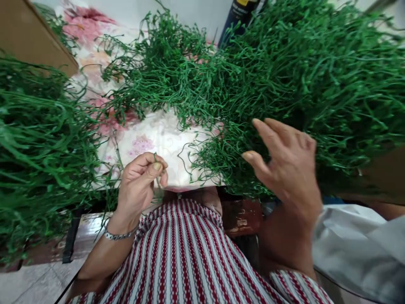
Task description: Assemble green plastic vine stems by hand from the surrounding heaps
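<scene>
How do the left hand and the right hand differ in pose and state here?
The left hand pinches a thin green stem; the right hand pinches nothing, thumb and fingers apart. The left hand is over the floral cloth; the right hand is at the green pile. Both are bare.

This looks like a home or small workroom: a flowered tablecloth (142, 139), a wooden bench (243, 217), floor tiles (31, 283) and cardboard boxes (41, 38) close around.
</scene>
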The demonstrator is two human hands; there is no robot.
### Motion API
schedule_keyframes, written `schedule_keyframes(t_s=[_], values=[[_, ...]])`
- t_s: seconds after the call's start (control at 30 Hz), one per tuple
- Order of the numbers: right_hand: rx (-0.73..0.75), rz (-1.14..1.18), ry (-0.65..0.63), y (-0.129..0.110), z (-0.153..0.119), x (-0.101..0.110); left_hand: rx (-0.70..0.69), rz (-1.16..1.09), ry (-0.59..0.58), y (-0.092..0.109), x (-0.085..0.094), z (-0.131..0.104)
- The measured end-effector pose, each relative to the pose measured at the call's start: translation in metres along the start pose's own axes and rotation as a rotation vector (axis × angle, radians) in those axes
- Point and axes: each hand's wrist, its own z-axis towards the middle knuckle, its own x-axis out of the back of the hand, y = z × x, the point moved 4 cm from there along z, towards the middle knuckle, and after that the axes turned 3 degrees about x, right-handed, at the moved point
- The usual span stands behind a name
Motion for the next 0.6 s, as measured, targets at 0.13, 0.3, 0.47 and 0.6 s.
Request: schedule_keyframes(t_s=[0.13, 0.3, 0.47, 0.6], values=[[-0.075, 0.199, 0.387, -0.014, -0.015, 0.031, -0.077, 0.095, -0.027, 0.002, -0.006, -0.004], [0.22, 0.593, 0.11, -0.078, -0.015, -0.001, -0.309, 0.322, -0.186, 0.007, -0.026, -0.011], [0.331, 1.046, -0.188, -0.121, -0.008, -0.047, -0.433, 0.472, -0.275, 0.013, -0.034, -0.021], [0.243, 0.976, -0.101, -0.113, 0.006, -0.042, -0.645, 0.634, 0.014, 0.03, -0.016, -0.036]])
